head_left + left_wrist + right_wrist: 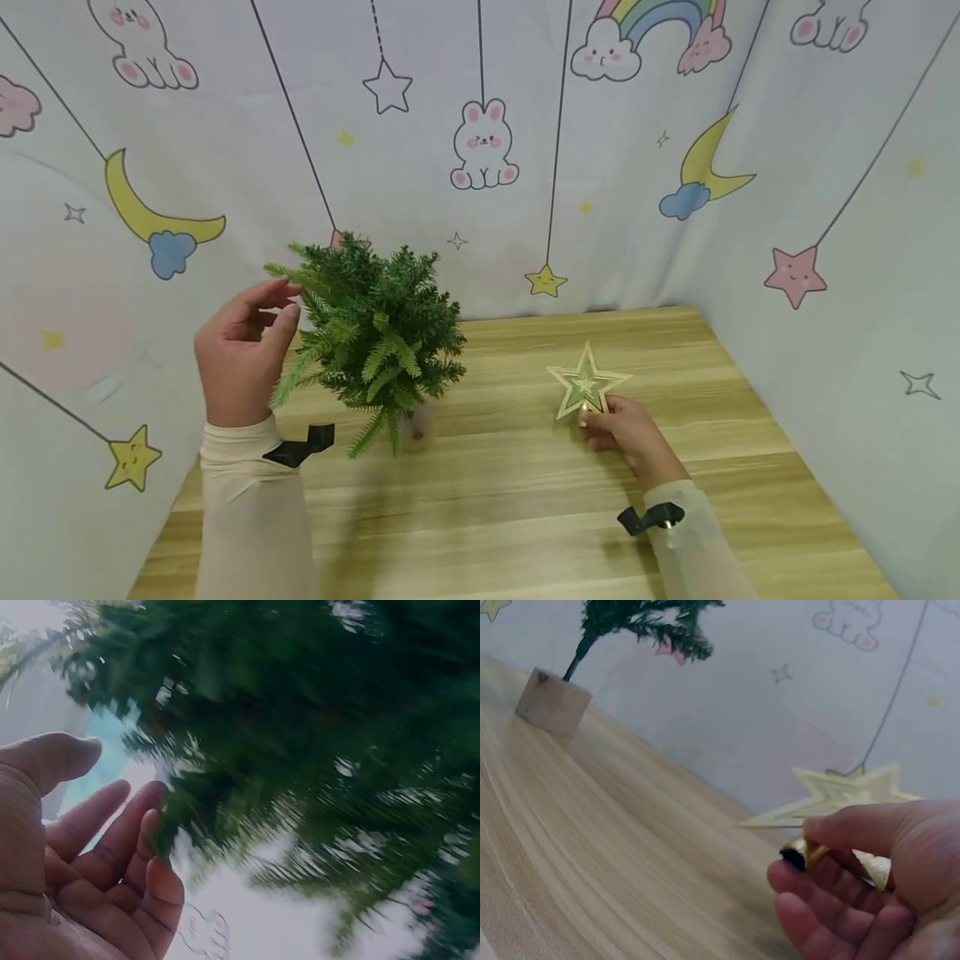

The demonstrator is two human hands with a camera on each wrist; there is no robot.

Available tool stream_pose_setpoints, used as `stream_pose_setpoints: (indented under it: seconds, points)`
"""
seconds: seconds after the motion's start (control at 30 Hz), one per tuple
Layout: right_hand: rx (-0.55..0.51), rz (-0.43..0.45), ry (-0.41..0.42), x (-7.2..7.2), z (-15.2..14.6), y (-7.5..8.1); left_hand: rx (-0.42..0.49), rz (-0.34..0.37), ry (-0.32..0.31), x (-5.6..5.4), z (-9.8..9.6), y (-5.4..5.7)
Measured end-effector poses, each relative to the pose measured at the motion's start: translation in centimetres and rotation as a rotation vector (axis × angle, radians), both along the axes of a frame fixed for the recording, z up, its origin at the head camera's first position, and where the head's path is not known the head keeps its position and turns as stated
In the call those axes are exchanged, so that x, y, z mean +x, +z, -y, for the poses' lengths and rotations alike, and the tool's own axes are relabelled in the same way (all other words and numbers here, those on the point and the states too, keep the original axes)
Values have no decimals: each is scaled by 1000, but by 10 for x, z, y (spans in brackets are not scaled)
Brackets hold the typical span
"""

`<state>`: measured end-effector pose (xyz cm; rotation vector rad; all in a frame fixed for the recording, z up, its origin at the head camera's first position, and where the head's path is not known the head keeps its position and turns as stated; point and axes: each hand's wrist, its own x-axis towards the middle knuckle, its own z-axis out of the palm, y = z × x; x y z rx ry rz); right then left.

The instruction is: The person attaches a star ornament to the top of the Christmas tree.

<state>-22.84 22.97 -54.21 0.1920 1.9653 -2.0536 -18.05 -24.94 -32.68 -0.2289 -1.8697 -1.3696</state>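
At the left of the head view, the left hand [242, 358] is loosely half-curled and holds nothing, just beside the branches of a small green tree [390, 333], left of centre, its wooden base [417, 428] on the table [495, 517]. Right of centre, a gold star [587, 383] is pinched near its bottom by the right hand [628, 435].
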Motion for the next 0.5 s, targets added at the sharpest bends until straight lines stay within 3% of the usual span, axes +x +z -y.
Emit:
stream_pose_setpoints:
  seconds: [0.1,0.23,0.33,0.5]
  points:
    - [-59,-33,-36,1,-2,5,-80,40,4,0,-9,23]
    - [-86,-86,-108,3,-5,17,-216,177,39,-3,-16,44]
    - [-105,-124,-160,5,-8,28,-307,242,59,-9,-17,48]
    - [-148,-205,-235,5,-7,52,-366,226,82,-13,-20,52]
